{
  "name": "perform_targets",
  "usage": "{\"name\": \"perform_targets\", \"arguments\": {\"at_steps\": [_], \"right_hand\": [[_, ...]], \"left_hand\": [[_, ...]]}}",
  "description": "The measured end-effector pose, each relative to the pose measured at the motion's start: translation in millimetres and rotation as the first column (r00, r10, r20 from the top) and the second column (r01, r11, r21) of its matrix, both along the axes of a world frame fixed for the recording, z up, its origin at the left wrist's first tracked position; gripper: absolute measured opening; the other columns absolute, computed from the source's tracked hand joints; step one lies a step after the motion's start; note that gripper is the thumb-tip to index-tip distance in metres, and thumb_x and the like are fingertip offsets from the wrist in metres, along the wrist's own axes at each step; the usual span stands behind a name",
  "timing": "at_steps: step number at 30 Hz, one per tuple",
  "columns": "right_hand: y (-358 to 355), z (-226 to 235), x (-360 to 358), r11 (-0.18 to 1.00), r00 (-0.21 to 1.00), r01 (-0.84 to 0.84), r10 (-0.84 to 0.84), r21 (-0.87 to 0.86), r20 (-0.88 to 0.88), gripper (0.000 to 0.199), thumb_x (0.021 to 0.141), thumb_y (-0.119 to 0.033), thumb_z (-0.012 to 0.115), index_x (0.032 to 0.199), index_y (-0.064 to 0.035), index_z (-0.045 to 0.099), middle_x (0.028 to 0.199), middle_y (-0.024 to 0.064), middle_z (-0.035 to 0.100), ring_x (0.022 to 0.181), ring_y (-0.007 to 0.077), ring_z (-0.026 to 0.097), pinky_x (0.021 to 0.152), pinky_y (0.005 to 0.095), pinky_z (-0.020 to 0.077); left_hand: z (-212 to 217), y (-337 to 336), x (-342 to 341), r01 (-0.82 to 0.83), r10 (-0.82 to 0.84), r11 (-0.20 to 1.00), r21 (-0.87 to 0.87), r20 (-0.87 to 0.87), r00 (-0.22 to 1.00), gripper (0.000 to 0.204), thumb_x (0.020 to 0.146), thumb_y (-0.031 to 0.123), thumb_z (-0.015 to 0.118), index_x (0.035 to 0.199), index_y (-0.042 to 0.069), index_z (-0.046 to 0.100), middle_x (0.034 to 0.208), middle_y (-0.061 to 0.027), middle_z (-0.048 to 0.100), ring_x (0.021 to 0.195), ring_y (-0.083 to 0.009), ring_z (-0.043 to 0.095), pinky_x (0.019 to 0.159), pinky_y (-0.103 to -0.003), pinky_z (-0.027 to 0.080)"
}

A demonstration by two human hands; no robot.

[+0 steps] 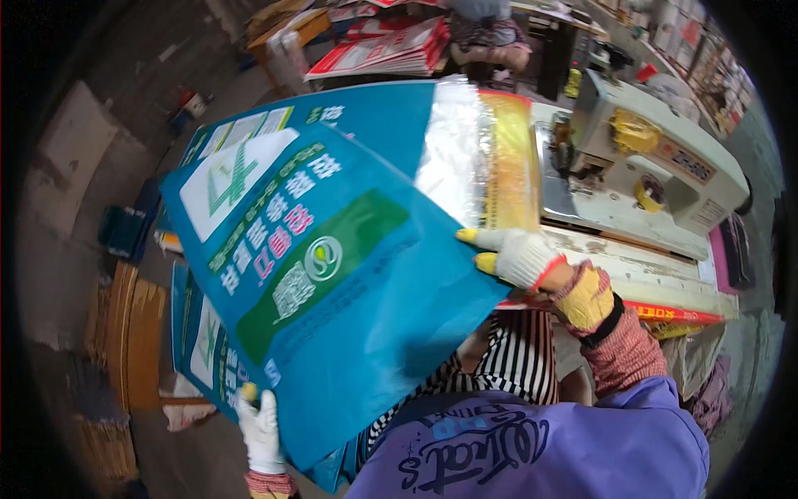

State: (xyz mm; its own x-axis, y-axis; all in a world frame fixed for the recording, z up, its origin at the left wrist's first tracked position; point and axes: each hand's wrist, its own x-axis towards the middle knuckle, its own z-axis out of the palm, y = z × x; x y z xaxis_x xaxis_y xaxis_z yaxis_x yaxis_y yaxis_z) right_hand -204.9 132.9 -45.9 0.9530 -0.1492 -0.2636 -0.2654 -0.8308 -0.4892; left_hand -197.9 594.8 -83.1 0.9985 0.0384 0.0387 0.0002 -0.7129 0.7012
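Observation:
A large blue printed plastic sack (357, 333), flat with a green band and a white panel, slants across my lap and over the table's edge. My right hand (524, 258), in a white glove with yellow fingertips, grips its right edge. My left hand (261, 428), gloved alike, is at the sack's lower left edge, fingers stretched and apart. Beneath lies another blue sack (391, 116) on the table, and a further blue sack (195, 349) hangs lower at the left. Beside them are a clear plastic layer (453, 158) and a yellow printed sack (509, 158).
A white sewing machine (665, 158) stands at the right on the worktable (615, 258). Stacked red and white sacks (391, 50) lie at the back, near another seated person (490, 37). Wooden boards (137, 341) stand at the left.

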Motion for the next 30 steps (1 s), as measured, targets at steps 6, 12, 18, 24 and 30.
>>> {"name": "perform_targets", "arguments": {"at_steps": [6, 12, 18, 24, 30], "right_hand": [[10, -46, -17, 0.994, 0.920, 0.097, -0.072, -0.047, 0.384, 0.038, 0.082, -0.017, 0.054, 0.120, -0.0162, 0.054, 0.103, 0.0175, 0.061, 0.094, 0.0311, 0.059, 0.081, 0.0368, 0.0470], [27, -85, 11, 0.997, 0.898, 0.027, -0.059, 0.078, 0.437, 0.036, 0.083, -0.011, 0.052, 0.119, -0.0140, 0.055, 0.104, 0.0167, 0.061, 0.092, 0.0296, 0.060, 0.077, 0.0352, 0.0474], [107, -62, 94, 1.000, 0.944, 0.016, -0.012, -0.009, 0.330, 0.040, 0.083, -0.013, 0.052, 0.123, -0.0134, 0.051, 0.104, 0.0156, 0.060, 0.079, 0.0302, 0.061, 0.073, 0.0362, 0.0484], [220, -51, 102, 0.852, 0.924, -0.250, 0.352, -0.460, 0.150, 0.030, 0.093, -0.019, 0.036, 0.118, -0.0113, 0.049, 0.099, 0.0131, 0.058, 0.084, 0.0276, 0.062, 0.068, 0.0400, 0.0510], [224, -192, 103, 0.738, 0.861, -0.382, 0.502, -0.556, 0.076, 0.029, 0.092, -0.028, 0.040, 0.088, -0.0082, 0.061, 0.074, 0.0093, 0.064, 0.064, 0.0250, 0.062, 0.053, 0.0381, 0.0486]], "left_hand": [[-1, -34, -32, -0.170, -0.131, 0.807, -0.566, -0.452, 0.882, 0.045, 0.089, 0.042, 0.051, 0.094, -0.002, 0.058, 0.085, -0.0029, 0.059, 0.074, -0.0099, 0.052, 0.067, -0.025, 0.044], [-7, -10, 13, -0.015, -0.100, 0.852, -0.523, -0.189, 0.977, 0.026, 0.082, 0.023, 0.062, 0.096, 0.001, 0.058, 0.082, -0.0033, 0.060, 0.071, -0.0109, 0.055, 0.066, -0.028, 0.047], [90, 28, 37, -0.014, -0.127, 0.960, 0.280, 0.479, 0.869, 0.020, 0.084, 0.020, 0.056, 0.087, 0.000, 0.055, 0.080, -0.0203, 0.056, 0.075, -0.0357, 0.057, 0.065, -0.038, 0.045], [-14, 101, -55, -0.430, 0.426, 0.879, -0.205, -0.062, 0.902, 0.019, 0.087, 0.017, 0.050, 0.089, -0.001, 0.054, 0.070, -0.0010, 0.051, 0.060, -0.0109, 0.047, 0.053, -0.029, 0.040], [-103, 42, -160, -0.719, 0.262, 0.507, -0.476, -0.710, 0.654, 0.027, 0.086, 0.035, 0.057, 0.090, 0.009, 0.053, 0.069, -0.0018, 0.048, 0.057, -0.0140, 0.050, 0.049, -0.031, 0.043]]}}
